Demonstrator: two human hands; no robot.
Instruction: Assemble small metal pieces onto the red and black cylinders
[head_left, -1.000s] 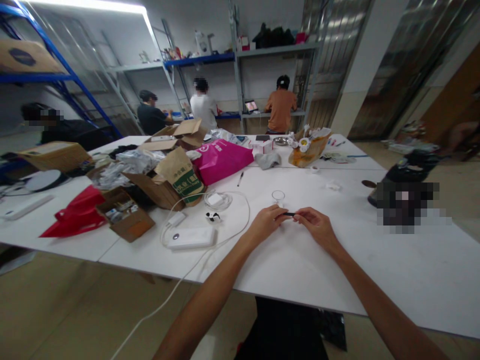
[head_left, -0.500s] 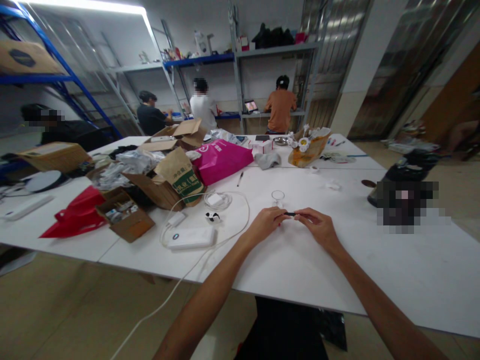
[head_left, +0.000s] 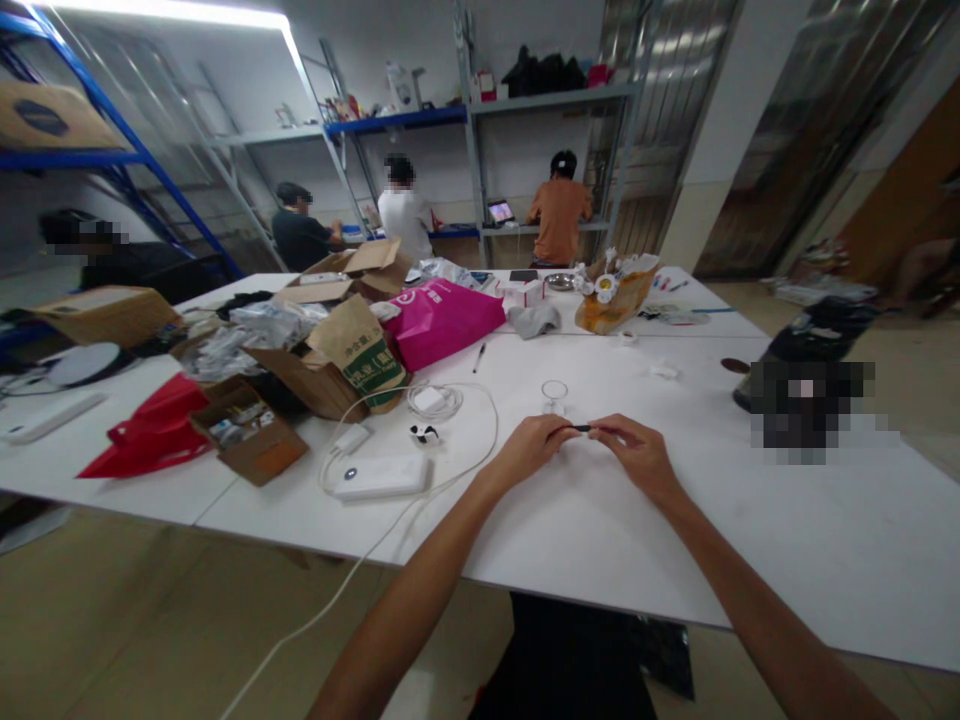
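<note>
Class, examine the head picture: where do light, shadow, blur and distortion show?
Head view: the strip light glares white at upper left; the blue shelving slants, suggesting wide-lens distortion. Head view: faint shadow on the table near the fingers, whose small black item is too soft to identify. Head view: coarse pixel blocks hide a patch at right.

There were 2 hands (head_left: 532, 447), 1 black stick (head_left: 582, 429), 1 ring (head_left: 554, 382), 1 grey cloth (head_left: 534, 320), 1 pink bag (head_left: 448, 325), 1 red bag (head_left: 154, 428) and 3 people (head_left: 560, 220) at the shelves (head_left: 555, 99).
</note>
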